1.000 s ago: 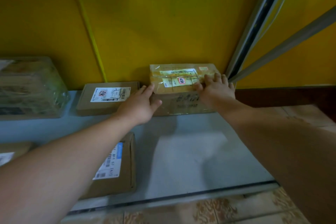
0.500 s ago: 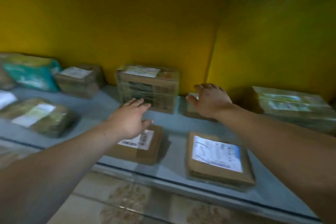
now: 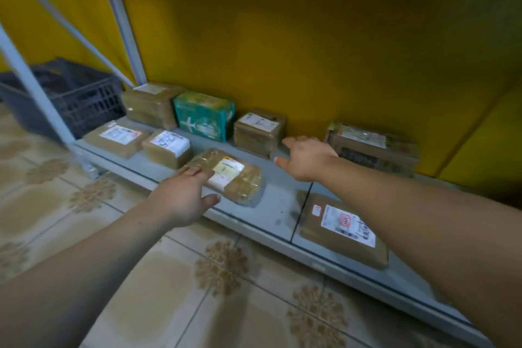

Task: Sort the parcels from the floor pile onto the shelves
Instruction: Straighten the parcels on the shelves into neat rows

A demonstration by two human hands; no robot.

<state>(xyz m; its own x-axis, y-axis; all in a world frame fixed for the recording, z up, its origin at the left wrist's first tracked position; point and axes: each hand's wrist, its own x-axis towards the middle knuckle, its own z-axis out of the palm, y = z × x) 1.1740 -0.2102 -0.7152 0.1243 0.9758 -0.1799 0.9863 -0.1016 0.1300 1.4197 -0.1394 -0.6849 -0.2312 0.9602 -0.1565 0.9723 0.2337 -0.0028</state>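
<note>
1. One dark crate sits on the floor past the shelf's left end.
2. Eight parcels lie on the low shelf: four along its back edge and four nearer the front.
3. The left hand is spread flat and empty by the shiny wrapped parcel. I cannot tell if they touch.
4. The right hand is spread and empty, between two back boxes.
5. The labels are too blurry to read.
6. Bare shelf lies between the wrapped parcel and the flat parcel at the front edge.

Low grey shelf just above tiled floor, eight parcels lying on it, teal parcel at back, clear-wrapped parcel near front edge
</note>
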